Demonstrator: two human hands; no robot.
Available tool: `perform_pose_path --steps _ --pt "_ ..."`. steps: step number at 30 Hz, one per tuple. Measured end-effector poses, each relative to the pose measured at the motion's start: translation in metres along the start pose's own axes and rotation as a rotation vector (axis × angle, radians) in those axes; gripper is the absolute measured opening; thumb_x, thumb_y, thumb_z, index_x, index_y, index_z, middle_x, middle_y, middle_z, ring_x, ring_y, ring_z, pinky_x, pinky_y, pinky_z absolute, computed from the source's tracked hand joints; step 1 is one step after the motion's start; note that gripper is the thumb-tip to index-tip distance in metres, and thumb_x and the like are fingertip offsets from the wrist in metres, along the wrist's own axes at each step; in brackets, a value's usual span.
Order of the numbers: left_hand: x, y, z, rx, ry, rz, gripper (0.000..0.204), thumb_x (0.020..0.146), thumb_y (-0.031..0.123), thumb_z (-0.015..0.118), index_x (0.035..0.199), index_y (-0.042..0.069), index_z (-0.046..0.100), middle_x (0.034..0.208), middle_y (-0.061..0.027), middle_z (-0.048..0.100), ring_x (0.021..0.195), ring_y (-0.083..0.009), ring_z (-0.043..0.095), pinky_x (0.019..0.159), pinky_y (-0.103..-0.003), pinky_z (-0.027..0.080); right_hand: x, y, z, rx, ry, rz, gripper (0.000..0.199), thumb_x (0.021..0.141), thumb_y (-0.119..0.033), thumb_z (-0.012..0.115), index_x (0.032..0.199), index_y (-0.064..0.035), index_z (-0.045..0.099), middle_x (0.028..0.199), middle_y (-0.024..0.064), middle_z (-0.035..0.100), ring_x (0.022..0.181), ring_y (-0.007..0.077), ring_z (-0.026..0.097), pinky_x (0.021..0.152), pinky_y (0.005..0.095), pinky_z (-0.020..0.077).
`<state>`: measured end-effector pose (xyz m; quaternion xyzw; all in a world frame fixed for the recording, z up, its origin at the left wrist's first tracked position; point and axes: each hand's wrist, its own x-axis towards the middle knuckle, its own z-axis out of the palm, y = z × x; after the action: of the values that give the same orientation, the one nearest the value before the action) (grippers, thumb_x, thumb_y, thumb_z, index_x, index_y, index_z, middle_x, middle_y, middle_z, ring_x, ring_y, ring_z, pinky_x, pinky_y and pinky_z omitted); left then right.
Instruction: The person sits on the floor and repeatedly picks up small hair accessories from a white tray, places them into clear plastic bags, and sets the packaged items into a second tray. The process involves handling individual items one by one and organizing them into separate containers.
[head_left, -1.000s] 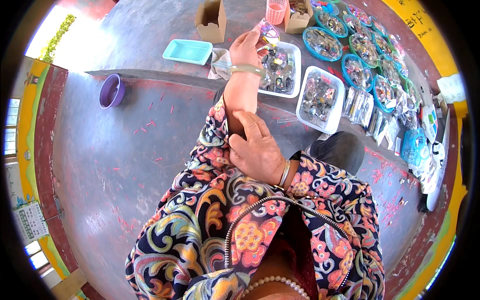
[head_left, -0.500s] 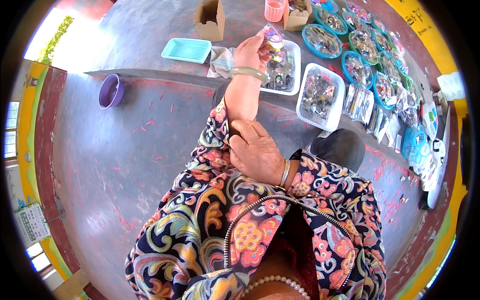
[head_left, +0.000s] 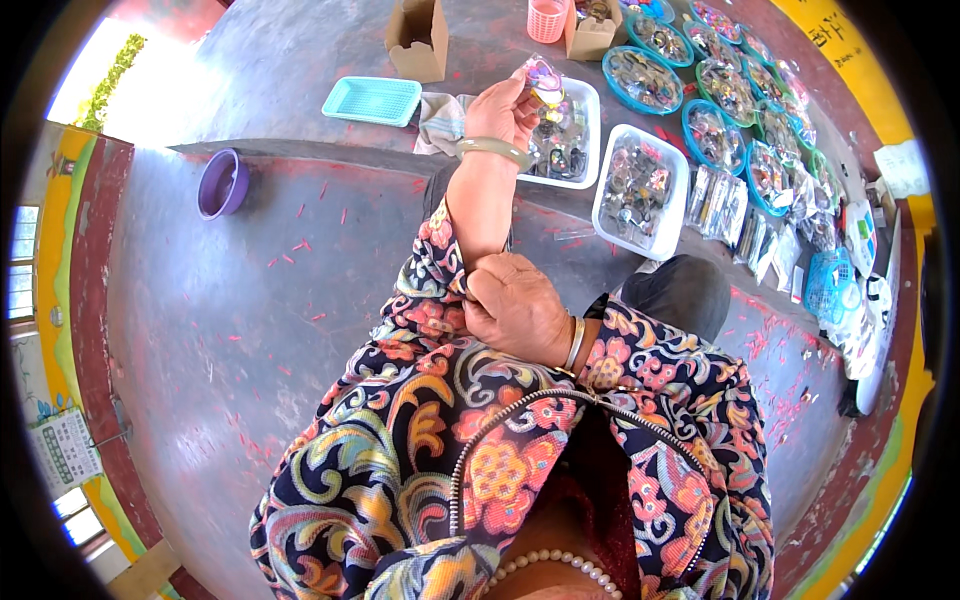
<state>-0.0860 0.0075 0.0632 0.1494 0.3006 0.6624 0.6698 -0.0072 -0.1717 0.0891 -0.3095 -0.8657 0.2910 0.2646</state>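
hands: 2 | white tubs: 2 | cardboard boxes: 2

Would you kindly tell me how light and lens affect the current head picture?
In the head view, the bright opening at upper left is washed out; in the head view, pale glare lies on the grey floor; in the head view, fisheye distortion bows the maroon wall band; there too, the left hand's purple-and-yellow item shows little fine detail.

A packet is in the left hand, near 2 tubs. Left of them lie a cloth and tray, a carton behind; round baskets stand right.
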Motion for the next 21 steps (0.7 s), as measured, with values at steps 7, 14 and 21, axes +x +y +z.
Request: perform_pose_path --steps 7,14,21 --pt "0.004 0.008 0.004 -0.012 0.032 -0.027 0.011 0.079 0.014 0.062 0.085 0.005 0.060 0.072 -0.0053 0.061 0.065 -0.0157 0.059 0.049 -0.022 0.040 0.017 0.001 -0.002 -0.075 0.380 -0.213 0.015 0.065 -0.005 0.057 0.075 -0.0027 0.046 0.082 0.0126 0.048 0.078 0.0306 0.049 0.070 0.0386 0.0408" --pt "0.004 0.003 -0.004 -0.049 0.011 -0.091 0.013 0.080 0.013 0.060 0.087 0.003 0.058 0.077 -0.0062 0.061 0.064 -0.0153 0.059 0.046 -0.021 0.041 0.001 0.007 0.000 0.000 0.095 -0.049 0.019 0.064 -0.005 0.060 0.078 -0.0027 0.048 0.099 0.0156 0.051 0.091 0.0318 0.051 0.075 0.0384 0.0418" --pt "0.001 0.009 0.001 -0.050 0.013 -0.011 0.014 0.080 0.012 0.058 0.088 0.001 0.057 0.077 -0.0066 0.060 0.064 -0.0143 0.058 0.044 -0.021 0.043 0.013 0.000 -0.013 0.029 0.334 -0.143 0.018 0.062 -0.006 0.063 0.074 -0.0046 0.050 0.092 0.0110 0.056 0.084 0.0285 0.055 0.078 0.0380 0.0390"
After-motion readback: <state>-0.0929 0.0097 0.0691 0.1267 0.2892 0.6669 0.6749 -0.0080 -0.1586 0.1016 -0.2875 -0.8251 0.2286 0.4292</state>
